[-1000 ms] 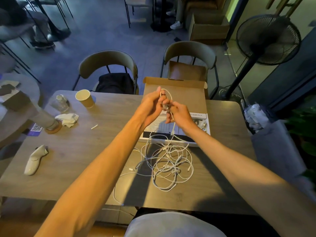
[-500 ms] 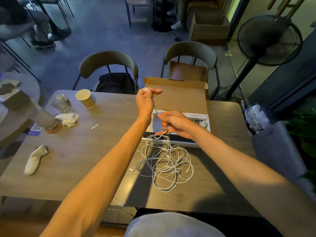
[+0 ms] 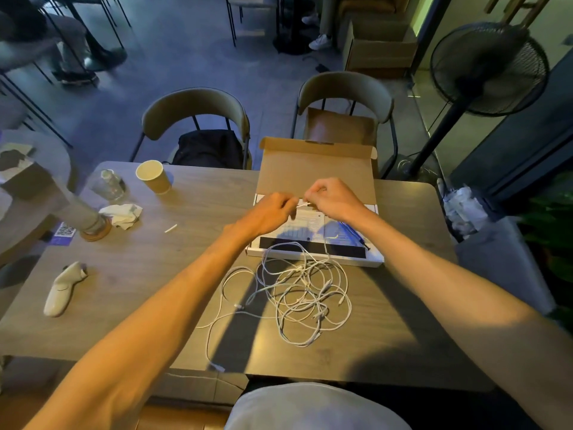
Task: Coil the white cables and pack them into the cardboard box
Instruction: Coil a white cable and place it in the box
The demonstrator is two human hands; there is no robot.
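A tangle of white cables (image 3: pixel 302 293) lies on the wooden table (image 3: pixel 139 268) just in front of a flat cardboard box (image 3: pixel 316 169) whose lid stands open at the back. Papers lie in the box tray. My left hand (image 3: pixel 273 209) and my right hand (image 3: pixel 333 197) meet above the tray, both pinching a short stretch of white cable (image 3: pixel 302 205) between their fingertips. One strand runs from the pile up over the tray's front edge. A loose cable end (image 3: pixel 217 366) reaches the near table edge.
On the left of the table are a paper cup (image 3: pixel 153 176), a clear glass (image 3: pixel 108 184), a crumpled tissue (image 3: pixel 122 214) and a white controller (image 3: pixel 63 288). Two chairs (image 3: pixel 195 119) stand behind the table. A standing fan (image 3: pixel 486 69) is at the right.
My left hand came down from its raised position and my right hand rose, so both now meet over the box tray holding the cable end between them.
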